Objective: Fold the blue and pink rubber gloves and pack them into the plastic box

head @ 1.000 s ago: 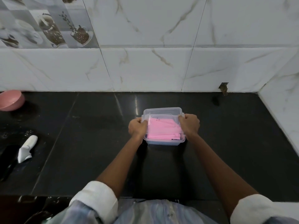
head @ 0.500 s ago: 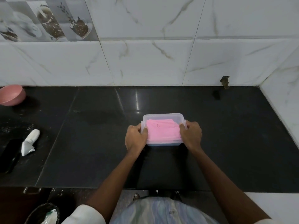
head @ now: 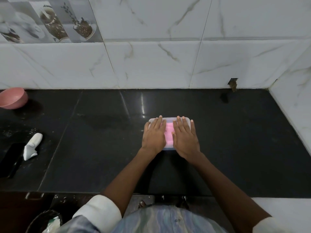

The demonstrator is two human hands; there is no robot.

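A clear plastic box (head: 170,118) with its lid on sits in the middle of the black counter (head: 101,148). A folded pink glove (head: 169,134) shows through the lid between my hands. No blue glove is visible. My left hand (head: 154,134) lies flat on the left half of the lid, fingers straight and pointing away. My right hand (head: 185,136) lies flat on the right half in the same way. Both palms press down on the lid and hide most of the box.
A pink bowl (head: 12,98) stands at the far left by the wall. A white object (head: 32,146) and a black object (head: 11,158) lie near the left edge. White tiled walls close off the back and right. A bin (head: 44,221) stands below the counter.
Both hands left the box's short sides, where they gripped it, and now lie flat on top of the lid. The box sits slightly nearer than a second ago.
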